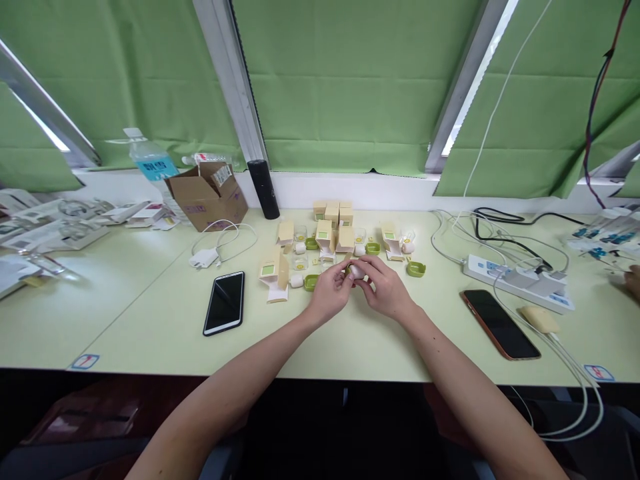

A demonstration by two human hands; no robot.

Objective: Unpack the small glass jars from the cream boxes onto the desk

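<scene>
Over the middle of the table, my left hand (330, 292) and my right hand (384, 288) meet, fingers closed around a small white rounded piece (357, 272). Something darker and greenish shows beside it at my left fingertips, too small to name. Behind and around the hands lie small opened cream cardboard boxes (270, 269), clear plastic cups (300, 262), white rounded pieces (297, 280) and green plastic holders (416, 268). One green holder (310, 283) lies just left of my left hand. Several more cream boxes (332, 212) are grouped at the back.
Phones lie on the left (225, 303) and right (500, 325). A power strip (517, 283) with cables is on the right, a charger (204, 258) on the left. Behind stand a cardboard box (210, 200), a black cylinder (264, 190) and a bottle (150, 160). Another person's hand (634, 281) shows at far right.
</scene>
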